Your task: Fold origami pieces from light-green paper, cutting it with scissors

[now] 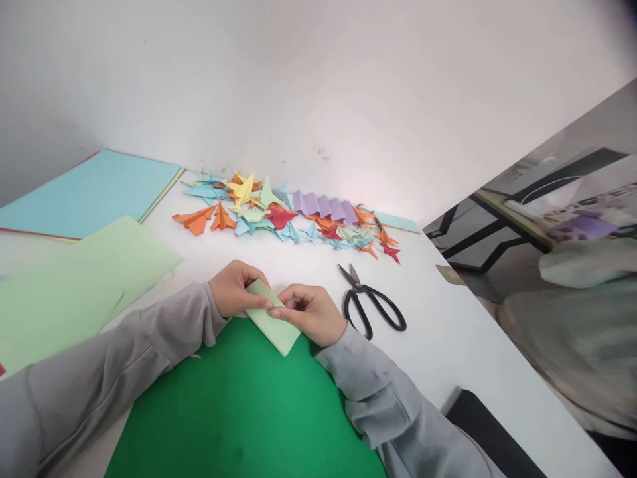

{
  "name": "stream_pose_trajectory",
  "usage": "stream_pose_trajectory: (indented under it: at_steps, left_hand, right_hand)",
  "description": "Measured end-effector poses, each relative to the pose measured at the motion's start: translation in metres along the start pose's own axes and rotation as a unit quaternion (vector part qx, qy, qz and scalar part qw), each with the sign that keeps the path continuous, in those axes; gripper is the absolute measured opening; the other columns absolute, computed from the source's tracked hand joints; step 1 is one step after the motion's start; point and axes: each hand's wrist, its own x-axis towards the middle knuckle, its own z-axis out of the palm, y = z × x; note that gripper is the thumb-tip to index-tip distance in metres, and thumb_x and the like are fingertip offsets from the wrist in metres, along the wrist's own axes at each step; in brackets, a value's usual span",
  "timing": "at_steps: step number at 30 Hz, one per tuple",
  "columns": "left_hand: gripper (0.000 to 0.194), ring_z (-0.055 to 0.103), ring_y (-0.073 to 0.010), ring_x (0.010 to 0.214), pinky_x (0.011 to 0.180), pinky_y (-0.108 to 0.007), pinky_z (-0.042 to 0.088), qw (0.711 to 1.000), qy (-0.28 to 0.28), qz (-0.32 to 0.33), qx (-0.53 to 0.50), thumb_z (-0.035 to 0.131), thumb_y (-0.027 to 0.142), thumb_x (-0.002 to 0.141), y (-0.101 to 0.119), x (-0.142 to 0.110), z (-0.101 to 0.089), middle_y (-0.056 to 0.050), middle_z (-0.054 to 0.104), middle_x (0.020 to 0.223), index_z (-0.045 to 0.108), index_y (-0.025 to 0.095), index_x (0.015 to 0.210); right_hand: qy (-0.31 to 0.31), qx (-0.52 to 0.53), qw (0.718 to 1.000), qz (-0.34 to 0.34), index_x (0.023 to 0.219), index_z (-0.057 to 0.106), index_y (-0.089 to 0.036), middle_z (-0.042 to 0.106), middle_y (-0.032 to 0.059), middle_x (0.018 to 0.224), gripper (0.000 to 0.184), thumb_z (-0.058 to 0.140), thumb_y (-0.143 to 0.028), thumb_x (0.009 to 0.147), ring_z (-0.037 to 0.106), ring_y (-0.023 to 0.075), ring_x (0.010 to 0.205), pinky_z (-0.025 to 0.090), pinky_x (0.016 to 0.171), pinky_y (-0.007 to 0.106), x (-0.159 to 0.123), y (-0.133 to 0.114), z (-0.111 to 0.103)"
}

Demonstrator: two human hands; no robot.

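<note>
A narrow piece of folded light green paper [274,328] is held between my two hands, slanting from upper left to lower right. My left hand [239,288] pinches its upper end, thumb lying on top. On the right edge near the middle, my right hand [314,311] grips the same paper between thumb and fingers; some fingertips are hidden behind it. Below both hands spreads a bright green surface [233,405]. Black-handled scissors [359,289] lie partly spread on the white table, just right of my right hand.
Colourful folded paper figures [281,218] line the wall, with a purple pleated strip [324,206] among them. Light green sheets [89,285] and a blue-topped paper stack [94,192] lie left. A black flat object [485,431] rests lower right. A blurred person [572,345] is beyond the table edge.
</note>
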Motion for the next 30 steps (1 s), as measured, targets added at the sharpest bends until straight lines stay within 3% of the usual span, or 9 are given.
stream_pose_trajectory:
  at_steps: [9,16,23,30]
  left_hand:
    - [0.018,0.044,-0.0054,0.040,0.038,-0.016,0.033,1.000,-0.021,-0.002,0.020,0.071,0.021,0.050,0.000,0.000,0.000,0.004,0.052,0.044,0.062,0.009,0.061]
    - [0.017,0.045,-0.0052,0.040,0.038,-0.016,0.035,1.000,0.002,0.005,-0.009,0.072,0.018,0.050,-0.002,0.000,0.002,0.005,0.053,0.043,0.061,0.009,0.060]
    - [0.029,0.057,-0.0129,0.043,0.040,-0.023,0.050,0.990,0.089,-0.053,-0.094,0.079,0.023,0.042,0.002,0.000,0.006,0.000,0.061,0.048,0.060,0.010,0.060]
    - [0.035,0.059,-0.0136,0.045,0.044,-0.024,0.053,0.969,0.182,-0.051,-0.160,0.082,0.019,0.033,0.004,0.002,0.011,0.000,0.063,0.049,0.058,0.011,0.058]
  right_hand:
    - [-0.023,-0.044,0.998,-0.029,0.066,0.058,-0.014,0.039,-0.0072,0.046,0.031,0.069,-0.043,0.062,0.030,0.0052,0.042,0.022,0.041,0.021,-0.001,-0.002,0.000]
    - [-0.025,0.027,0.999,-0.008,0.057,0.050,-0.016,0.033,-0.0090,0.043,0.033,0.070,-0.043,0.061,0.027,0.0047,0.041,0.019,0.040,0.020,0.002,-0.003,-0.001]
    - [0.042,0.135,0.990,0.015,0.054,0.047,-0.017,0.045,-0.0072,0.044,0.034,0.070,-0.041,0.060,0.032,0.0046,0.038,0.021,0.039,0.020,0.006,-0.002,-0.001]
    - [0.132,0.147,0.980,-0.002,0.052,0.046,-0.017,0.040,-0.0082,0.041,0.034,0.070,-0.039,0.060,0.030,0.0047,0.039,0.019,0.039,0.020,0.004,-0.002,0.005]
